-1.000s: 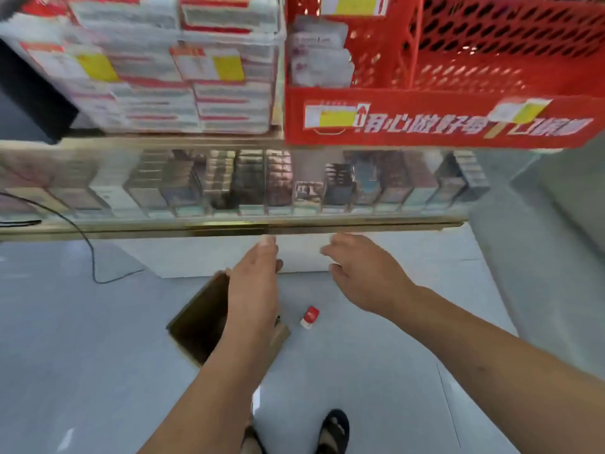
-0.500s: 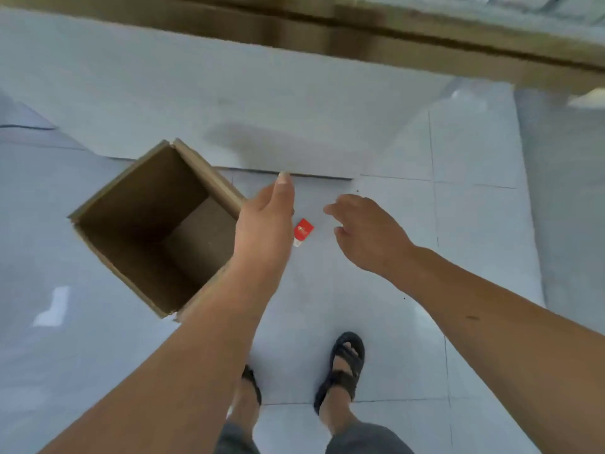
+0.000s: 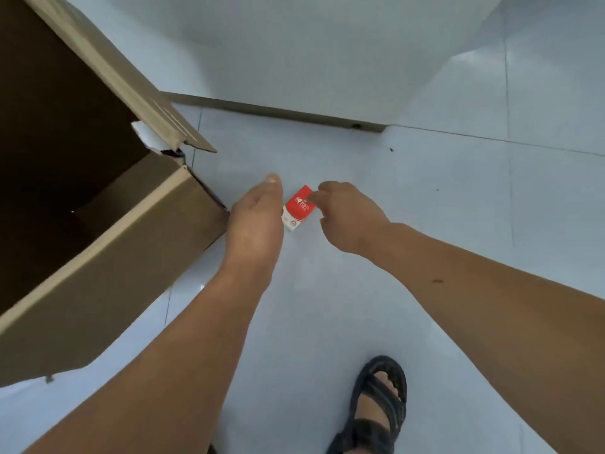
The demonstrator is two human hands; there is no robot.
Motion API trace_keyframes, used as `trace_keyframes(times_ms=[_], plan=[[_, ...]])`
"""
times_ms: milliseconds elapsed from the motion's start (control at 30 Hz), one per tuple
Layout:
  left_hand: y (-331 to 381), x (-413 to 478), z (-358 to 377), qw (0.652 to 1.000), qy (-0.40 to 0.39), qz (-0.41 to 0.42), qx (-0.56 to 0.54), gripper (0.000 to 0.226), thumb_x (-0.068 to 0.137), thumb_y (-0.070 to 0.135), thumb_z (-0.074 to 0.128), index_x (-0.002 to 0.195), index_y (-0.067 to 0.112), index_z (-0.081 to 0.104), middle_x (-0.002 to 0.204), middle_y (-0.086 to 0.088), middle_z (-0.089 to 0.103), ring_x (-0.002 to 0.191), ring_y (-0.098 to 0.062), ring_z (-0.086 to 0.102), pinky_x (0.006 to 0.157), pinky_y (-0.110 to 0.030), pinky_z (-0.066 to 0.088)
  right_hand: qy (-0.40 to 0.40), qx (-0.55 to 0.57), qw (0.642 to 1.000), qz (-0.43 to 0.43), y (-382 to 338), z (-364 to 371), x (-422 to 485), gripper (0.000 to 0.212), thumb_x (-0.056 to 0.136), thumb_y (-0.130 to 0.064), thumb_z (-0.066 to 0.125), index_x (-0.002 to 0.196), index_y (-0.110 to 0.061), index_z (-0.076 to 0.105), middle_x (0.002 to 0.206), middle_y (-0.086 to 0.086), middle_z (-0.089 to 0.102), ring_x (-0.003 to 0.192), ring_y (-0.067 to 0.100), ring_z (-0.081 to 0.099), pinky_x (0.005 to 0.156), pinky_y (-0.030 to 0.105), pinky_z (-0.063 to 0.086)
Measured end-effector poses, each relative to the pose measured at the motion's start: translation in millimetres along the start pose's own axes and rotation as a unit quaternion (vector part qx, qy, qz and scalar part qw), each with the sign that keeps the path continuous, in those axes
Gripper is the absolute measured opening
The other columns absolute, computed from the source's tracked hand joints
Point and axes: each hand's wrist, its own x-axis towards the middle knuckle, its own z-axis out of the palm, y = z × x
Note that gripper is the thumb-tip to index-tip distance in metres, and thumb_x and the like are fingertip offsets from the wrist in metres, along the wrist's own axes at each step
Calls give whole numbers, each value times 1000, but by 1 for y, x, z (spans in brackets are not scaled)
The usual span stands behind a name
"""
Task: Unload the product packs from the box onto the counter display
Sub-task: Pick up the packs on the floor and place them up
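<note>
On your left stands a big cardboard box (image 3: 108, 273). It is brown, with flat sides and sharp corners. Its top is open and the inside is dark. One long flap (image 3: 137, 93) sticks up at the back, and the corner next to it is torn, with a bit of white paper showing.

Just beside the box's near corner is your left hand (image 3: 255, 221). Its fingers are straight and held close together, and it stands on its edge like a little wall. It sits right against the left side of the pack (image 3: 298, 207); you cannot tell if it really touches.

The pack lies flat on the floor (image 3: 458, 198), outside the box, between your two hands. It is a small box shape, red on top and white at the bottom, with smooth sides.

Your right hand (image 3: 347, 214) comes in from the right. Its fingers are bent, and a fingertip rests on the pack's top right corner. You cannot tell if the thumb pinches it too.

The floor is smooth, shiny white tile with thin grey lines. Behind the hands rises the white counter base (image 3: 311, 44), with a dull brown strip (image 3: 278, 114) along its bottom. Low on the right is your foot in a black strappy sandal (image 3: 376, 407).
</note>
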Motion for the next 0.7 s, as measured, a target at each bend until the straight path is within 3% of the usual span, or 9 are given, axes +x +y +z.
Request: trace_keyframes(times_ms=[167,267,367,467,567,633,700], plan=[[-41,67,14,1000,16,-11,-4,29,103,48,43,113,29,63,96,16,61,102,-12,64,68,-24,39,-19,-43,999,-17,11,56,53,59,87,2,51,141,-22,44,138,4,42,133,27,34,90,44,51],[-52,89,19,1000,14,-3,-6,30,104,46,43,114,27,62,94,15,61,94,-9,64,67,-24,41,-43,-101,992,-55,15,78,76,73,87,-1,54,151,-23,26,155,6,23,146,27,14,110,41,38],[-58,103,20,1000,27,15,1,37,103,45,44,125,24,66,110,8,67,101,-14,65,81,-29,46,-54,-164,981,-85,22,96,93,78,89,-11,56,155,-25,16,160,6,14,149,29,5,118,42,22],[-58,109,21,999,33,16,2,40,103,45,45,127,22,66,119,5,66,110,-20,64,91,-34,47,-49,-191,977,-82,27,106,100,70,91,-18,56,152,-24,23,157,5,23,149,29,10,118,43,19],[-53,109,24,1000,22,23,1,41,103,44,46,131,21,65,124,6,66,115,-19,63,103,-38,47,-23,-209,973,-97,26,109,100,52,89,-17,55,139,-19,41,140,6,44,138,30,31,112,40,26],[-47,102,26,999,14,34,-6,41,103,44,47,131,21,65,127,6,66,116,-17,63,104,-36,46,-4,-191,978,-89,27,103,96,42,87,-14,54,128,-17,49,125,5,53,124,29,44,105,36,32],[-36,92,29,999,-1,40,-17,33,103,43,46,119,25,68,116,9,68,111,-15,64,96,-32,48,12,-165,984,-66,26,85,87,39,86,-11,54,125,-15,51,119,6,55,117,29,48,103,36,35]])
